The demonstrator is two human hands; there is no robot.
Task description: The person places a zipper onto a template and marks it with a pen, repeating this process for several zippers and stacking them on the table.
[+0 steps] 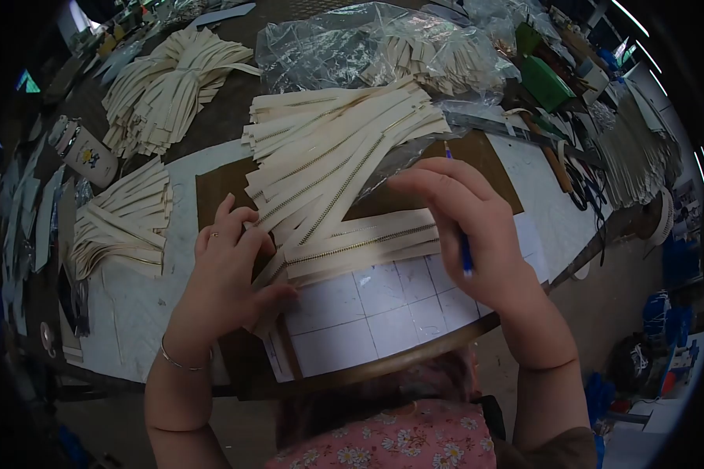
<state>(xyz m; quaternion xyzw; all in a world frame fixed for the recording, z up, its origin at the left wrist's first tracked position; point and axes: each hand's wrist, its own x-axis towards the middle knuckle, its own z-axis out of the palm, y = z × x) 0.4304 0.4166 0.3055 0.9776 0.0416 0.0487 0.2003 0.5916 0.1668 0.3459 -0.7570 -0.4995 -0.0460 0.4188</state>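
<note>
Cream zippers with metal teeth lie in front of me. One zipper (pixel 360 244) runs crosswise over a white sheet marked with a ruled grid (pixel 368 313). My left hand (pixel 231 262) is at its left end, fingers bent over the cream tapes and thumb on the near side. My right hand (pixel 477 230) is curled over the zipper's right end, with a blue pen (pixel 467 256) in it; the pen's thin end points away from me. Beyond the hands fans a loose pile of zippers (pixel 321 148), some slanting down to my left hand.
Zipper bundles (pixel 176 90) lie at the far left and nearer left (pixel 125 223). A clear plastic bag (pixel 328 47) with more zippers is at the back. A labelled jar (pixel 86 152) stands left. A green box (pixel 546 82), metal ruler (pixel 493 129) and cords are right. A brown board (pixel 485 168) lies underneath.
</note>
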